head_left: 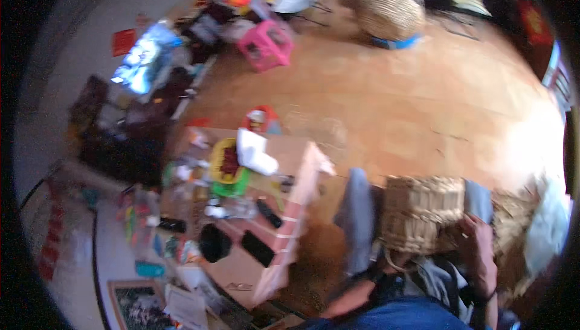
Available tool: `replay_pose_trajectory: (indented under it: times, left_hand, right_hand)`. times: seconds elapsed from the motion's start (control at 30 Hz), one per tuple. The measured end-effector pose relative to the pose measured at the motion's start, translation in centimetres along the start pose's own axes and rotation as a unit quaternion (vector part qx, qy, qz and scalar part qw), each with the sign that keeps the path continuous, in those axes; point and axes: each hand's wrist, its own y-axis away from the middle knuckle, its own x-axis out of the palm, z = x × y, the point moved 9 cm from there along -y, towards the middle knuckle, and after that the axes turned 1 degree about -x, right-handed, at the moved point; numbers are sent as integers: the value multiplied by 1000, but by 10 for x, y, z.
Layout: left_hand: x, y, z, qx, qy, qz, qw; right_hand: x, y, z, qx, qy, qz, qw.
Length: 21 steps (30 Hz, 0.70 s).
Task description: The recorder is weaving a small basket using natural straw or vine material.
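A woven wicker basket [424, 206] rests over my lap, between my grey-clad knees, with its plaited side facing up. My right hand [476, 233] grips the basket's right edge, fingers bent against the weave. At the near left edge of the basket is my left hand [394, 260], in shadow and smeared by motion, its fingers not readable. A thin pale strip loops beside that hand. Dark bands circle both wrists.
To my left, a low pinkish table [290, 148] bears a yellow basket [225, 176], a green container [232, 186], white paper and dark flat objects. A pink stool [266, 46] and a round straw basket [391, 11] stand farther off. Pale strips [513, 227] lie at right.
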Motion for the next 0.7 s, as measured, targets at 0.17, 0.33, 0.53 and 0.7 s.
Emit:
replay_pose_trajectory:
  times: [0.17,0.33,0.53,0.7]
  left_hand:
    - [-4,0,-18,47,-435,-47,898]
    - [-24,-14,-28,94,-552,-81,825]
    - [-29,23,17,211,-606,-129,756]
    - [-23,17,19,145,-611,-101,772]
  right_hand:
    - [-11,4,13,77,-33,77,994]
    - [-22,14,9,85,-139,57,985]
    - [-16,16,7,91,-168,84,978]
    - [-19,18,1,123,-143,134,973]
